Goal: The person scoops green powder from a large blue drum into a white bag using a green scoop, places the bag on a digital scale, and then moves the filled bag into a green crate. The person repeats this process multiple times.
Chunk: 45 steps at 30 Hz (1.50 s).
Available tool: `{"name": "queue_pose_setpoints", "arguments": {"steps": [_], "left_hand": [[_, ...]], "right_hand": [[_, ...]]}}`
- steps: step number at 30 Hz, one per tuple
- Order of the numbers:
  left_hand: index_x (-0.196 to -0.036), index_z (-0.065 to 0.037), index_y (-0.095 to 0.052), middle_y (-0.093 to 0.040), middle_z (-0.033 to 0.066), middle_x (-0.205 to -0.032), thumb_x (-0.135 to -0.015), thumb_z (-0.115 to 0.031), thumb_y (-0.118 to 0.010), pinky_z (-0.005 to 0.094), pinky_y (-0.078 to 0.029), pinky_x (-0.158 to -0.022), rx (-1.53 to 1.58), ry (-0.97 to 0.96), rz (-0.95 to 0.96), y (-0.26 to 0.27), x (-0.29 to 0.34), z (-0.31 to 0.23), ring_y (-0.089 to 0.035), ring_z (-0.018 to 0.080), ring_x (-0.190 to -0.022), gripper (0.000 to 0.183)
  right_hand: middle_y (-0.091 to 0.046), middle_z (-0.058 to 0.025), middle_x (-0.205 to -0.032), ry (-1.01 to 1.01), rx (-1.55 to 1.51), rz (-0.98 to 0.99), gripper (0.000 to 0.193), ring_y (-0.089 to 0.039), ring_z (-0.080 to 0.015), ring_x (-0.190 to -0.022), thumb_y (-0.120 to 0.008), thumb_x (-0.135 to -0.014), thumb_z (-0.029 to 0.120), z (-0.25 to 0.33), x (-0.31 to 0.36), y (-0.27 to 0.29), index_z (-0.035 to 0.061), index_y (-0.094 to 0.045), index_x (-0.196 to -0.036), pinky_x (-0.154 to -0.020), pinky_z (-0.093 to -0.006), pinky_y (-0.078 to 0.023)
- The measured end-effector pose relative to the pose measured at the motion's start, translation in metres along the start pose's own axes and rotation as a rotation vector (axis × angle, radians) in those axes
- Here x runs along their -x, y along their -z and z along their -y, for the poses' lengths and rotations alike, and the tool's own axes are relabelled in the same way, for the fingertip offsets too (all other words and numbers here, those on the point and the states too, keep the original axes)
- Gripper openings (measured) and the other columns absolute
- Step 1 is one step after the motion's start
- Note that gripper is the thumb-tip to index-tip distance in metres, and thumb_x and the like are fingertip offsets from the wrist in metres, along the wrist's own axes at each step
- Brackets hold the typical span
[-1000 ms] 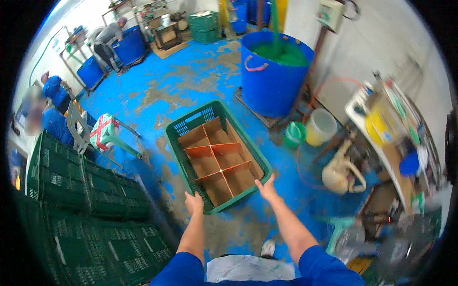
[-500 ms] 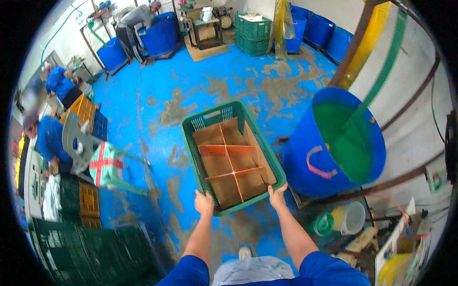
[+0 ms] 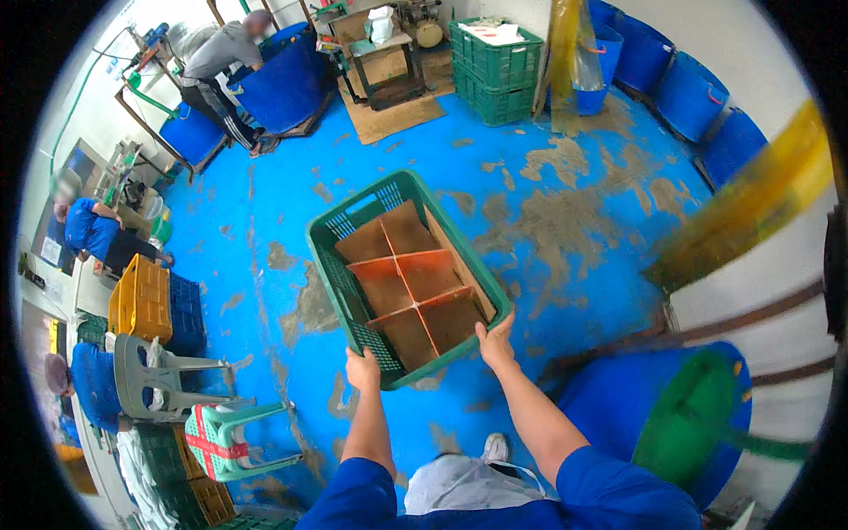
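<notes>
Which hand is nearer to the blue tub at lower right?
Right. The right hand, holding the green crate, is left of the tub; the left hand, also holding it, is farther left.

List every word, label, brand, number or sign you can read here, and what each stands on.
None can be read.
Green crate, held by the left hand and right hand: no legible text.
White sheets on the stacked green crates: too small to tell if they are printed.
Red bands on the mint-green stool: no lettering visible.
</notes>
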<state>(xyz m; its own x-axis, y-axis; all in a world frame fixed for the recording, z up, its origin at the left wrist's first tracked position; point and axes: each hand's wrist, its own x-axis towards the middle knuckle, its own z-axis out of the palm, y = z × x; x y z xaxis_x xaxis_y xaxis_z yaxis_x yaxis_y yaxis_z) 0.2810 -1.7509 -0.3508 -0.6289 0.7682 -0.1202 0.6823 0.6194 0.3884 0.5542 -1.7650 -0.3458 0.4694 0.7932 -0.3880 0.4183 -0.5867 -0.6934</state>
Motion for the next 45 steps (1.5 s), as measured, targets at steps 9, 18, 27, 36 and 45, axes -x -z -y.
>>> {"name": "queue_pose_setpoints", "arguments": {"steps": [9,18,27,36,45], "left_hand": [[-0.121,-0.002,-0.047,-0.060,0.0211,-0.105,-0.080,-0.036,-0.059,0.0458,-0.045,-0.079,0.099,0.140,-0.054,-0.054,-0.237,-0.202,-0.057,0.0377,-0.096,0.055],[-0.126,-0.002,-0.044,-0.059,0.0216,-0.108,-0.081,-0.031,-0.057,0.0458,-0.045,-0.083,0.180,0.354,-0.128,-0.120,-0.400,-0.374,-0.056,0.0387,-0.099,0.055],[-0.127,0.003,-0.040,-0.056,0.0255,-0.111,-0.082,-0.024,-0.056,0.0466,-0.043,-0.084,0.185,0.537,-0.228,-0.154,-0.540,-0.542,-0.055,0.0408,-0.098,0.055],[-0.127,0.006,-0.037,-0.057,0.0289,-0.106,-0.083,-0.023,-0.055,0.0467,-0.044,-0.080,0.194,0.624,-0.266,-0.187,-0.605,-0.590,-0.056,0.0427,-0.095,0.056],[-0.132,-0.002,-0.032,-0.045,0.0246,-0.123,-0.080,-0.021,-0.062,0.0451,-0.039,-0.091,-0.366,0.661,-0.240,-0.141,-0.669,-0.651,-0.045,0.0406,-0.112,0.063]], "right_hand": [[-0.027,-0.0276,-0.139,-0.043,0.099,0.233,0.090,-0.047,-0.0439,-0.112,-0.046,-0.088,0.047,0.221,-0.285,-0.041,0.0078,0.016,-0.139,-0.094,-0.0485,-0.037],[-0.031,-0.0281,-0.136,0.002,0.255,0.363,0.085,-0.047,-0.0444,-0.112,-0.045,-0.088,0.047,0.396,-0.545,-0.072,0.0113,0.010,-0.141,-0.092,-0.0502,-0.040],[-0.035,-0.0252,-0.133,0.202,0.395,0.520,0.087,-0.048,-0.0420,-0.111,-0.045,-0.087,0.051,0.559,-0.765,-0.122,0.0124,0.012,-0.142,-0.089,-0.0508,-0.041],[-0.028,-0.0344,-0.135,0.292,0.512,0.799,0.093,-0.035,-0.0474,-0.121,-0.044,-0.086,0.055,0.636,-0.870,-0.135,0.0044,0.012,-0.140,-0.098,-0.0515,-0.032],[-0.036,-0.0174,-0.138,0.445,1.098,1.121,0.070,-0.035,-0.0332,-0.127,-0.059,-0.076,0.052,0.614,-1.099,0.051,0.0141,-0.042,-0.133,-0.104,-0.0440,-0.029]]}}
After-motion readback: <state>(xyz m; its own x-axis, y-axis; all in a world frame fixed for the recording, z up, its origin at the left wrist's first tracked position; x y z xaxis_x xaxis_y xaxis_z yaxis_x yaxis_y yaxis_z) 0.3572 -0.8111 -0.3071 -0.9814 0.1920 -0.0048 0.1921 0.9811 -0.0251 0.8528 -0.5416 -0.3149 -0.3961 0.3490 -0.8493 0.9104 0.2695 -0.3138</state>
